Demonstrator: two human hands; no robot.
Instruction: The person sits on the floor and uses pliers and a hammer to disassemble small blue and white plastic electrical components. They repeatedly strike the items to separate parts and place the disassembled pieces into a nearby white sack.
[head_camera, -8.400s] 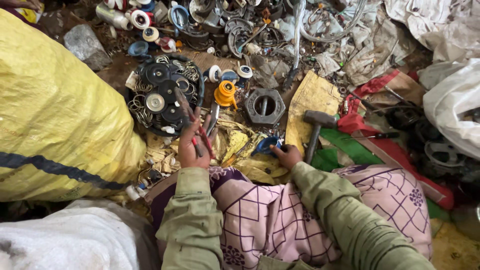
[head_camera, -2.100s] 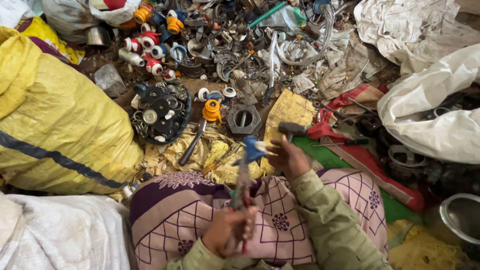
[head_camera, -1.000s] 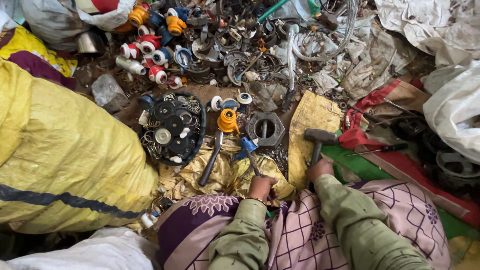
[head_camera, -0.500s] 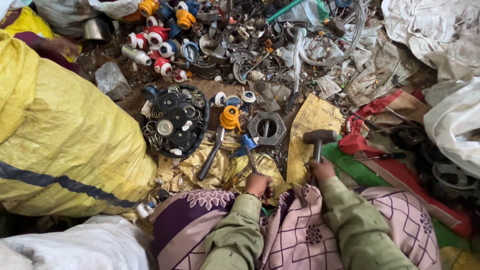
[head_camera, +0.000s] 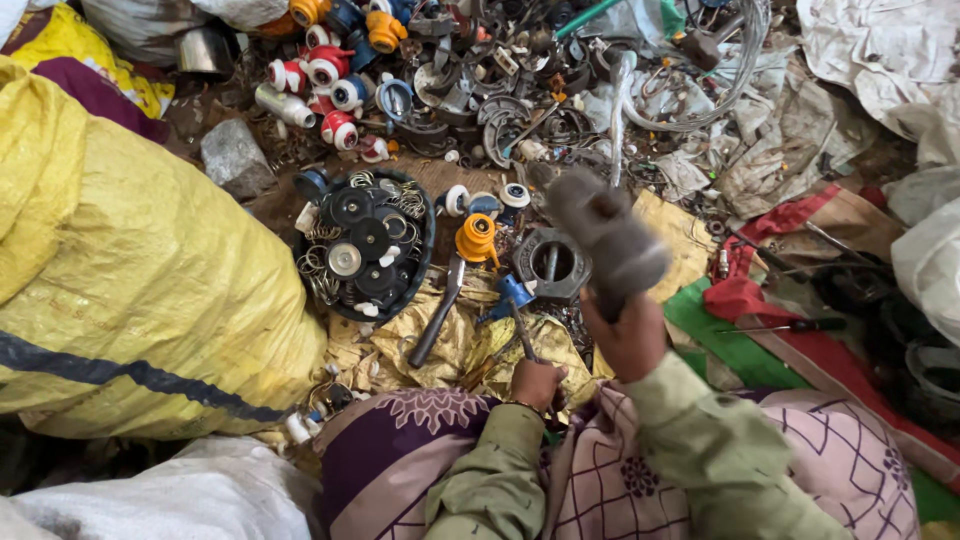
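Down low, the left hand (head_camera: 535, 383) is closed around a thin metal rod (head_camera: 520, 330) that points up at a small blue part (head_camera: 513, 293) lying on crinkled yellow wrapping (head_camera: 440, 350). Just beside it, the right hand (head_camera: 628, 335) is closed around the handle of a hammer (head_camera: 605, 235), and the hammer head is lifted up and looks blurry, so its exact shape is hard to tell. A grey metal nut ring (head_camera: 553, 262) sits under the hammer. An orange part (head_camera: 477, 238) and a round black tray (head_camera: 366, 243) full of little discs and rings sit to the left. A big yellow sack (head_camera: 120, 290) lies near the tray.
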